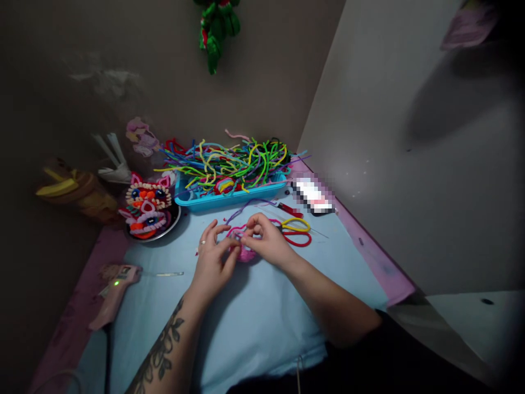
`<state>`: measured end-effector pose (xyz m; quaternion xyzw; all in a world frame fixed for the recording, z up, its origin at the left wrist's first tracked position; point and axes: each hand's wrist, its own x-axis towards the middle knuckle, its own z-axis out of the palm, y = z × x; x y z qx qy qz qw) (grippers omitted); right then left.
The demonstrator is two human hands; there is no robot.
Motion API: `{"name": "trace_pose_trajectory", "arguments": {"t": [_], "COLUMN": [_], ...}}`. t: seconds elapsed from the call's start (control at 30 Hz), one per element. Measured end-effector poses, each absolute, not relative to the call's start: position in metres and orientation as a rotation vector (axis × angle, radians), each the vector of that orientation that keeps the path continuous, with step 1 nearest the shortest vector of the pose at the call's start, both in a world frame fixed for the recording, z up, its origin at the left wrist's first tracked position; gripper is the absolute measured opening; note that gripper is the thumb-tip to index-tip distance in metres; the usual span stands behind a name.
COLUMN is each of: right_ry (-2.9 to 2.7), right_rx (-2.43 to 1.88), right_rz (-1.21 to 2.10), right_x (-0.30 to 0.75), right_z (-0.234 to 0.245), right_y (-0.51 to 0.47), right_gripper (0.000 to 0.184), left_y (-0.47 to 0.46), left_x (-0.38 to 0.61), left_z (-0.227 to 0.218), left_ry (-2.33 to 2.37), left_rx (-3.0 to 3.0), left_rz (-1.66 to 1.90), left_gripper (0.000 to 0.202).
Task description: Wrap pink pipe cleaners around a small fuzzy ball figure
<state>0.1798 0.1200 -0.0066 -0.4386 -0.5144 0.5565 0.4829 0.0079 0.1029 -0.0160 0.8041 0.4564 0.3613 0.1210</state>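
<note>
Both my hands meet over a small pink pipe-cleaner piece (246, 253) on the light blue cloth (254, 312). My left hand (213, 256), a ring on one finger, pinches the piece from the left. My right hand (266, 238) pinches it from the right, fingers curled around the pink fuzz. A loose pink strand and a purple pipe cleaner (246, 208) trail away from the piece toward the tray.
A blue tray (229, 200) heaped with several coloured pipe cleaners stands behind. Scissors with red and yellow handles (296, 232) lie right of my hands, a phone (314, 196) beyond. A pipe-cleaner lion head (146, 210) sits on a plate at left; a pink glue gun (115, 290) lies nearer.
</note>
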Motion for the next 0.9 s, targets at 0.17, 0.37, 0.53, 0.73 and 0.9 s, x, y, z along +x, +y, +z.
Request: {"name": "trace_pose_trajectory", "arguments": {"t": [0.17,0.37,0.53,0.73,0.9], "right_ry": [-1.192,-1.136,-1.118,-1.178,-1.226], "right_rx": [-1.042,-1.024,-1.035,-1.109,-1.117], "right_rz": [1.429,1.454,1.480,1.410,1.380], "right_x": [0.1776,0.1750,0.1763,0.1774,0.1738], "right_z": [-0.0082,-0.0123,-0.0133,-0.0097,-0.0069], "right_y": [0.1199,0.1196,0.1216,0.1213,0.1184], "right_gripper": [0.030,0.034,0.036,0.035,0.031], "left_y": [0.1079,0.1101,0.1092,0.1068,0.1074], "left_x": [0.0060,0.0042,0.0030,0.0082,0.0127], "left_z": [-0.0174,-0.0170,-0.0170,-0.0233,-0.0255], "left_ry": [1.289,1.321,1.324,1.371,1.433], "left_rx": [2.435,2.502,2.453,2.210,2.116], "left_rz": [1.028,1.000,1.008,0.924,0.893], "left_gripper": [0.016,0.021,0.019,0.016,0.013]}}
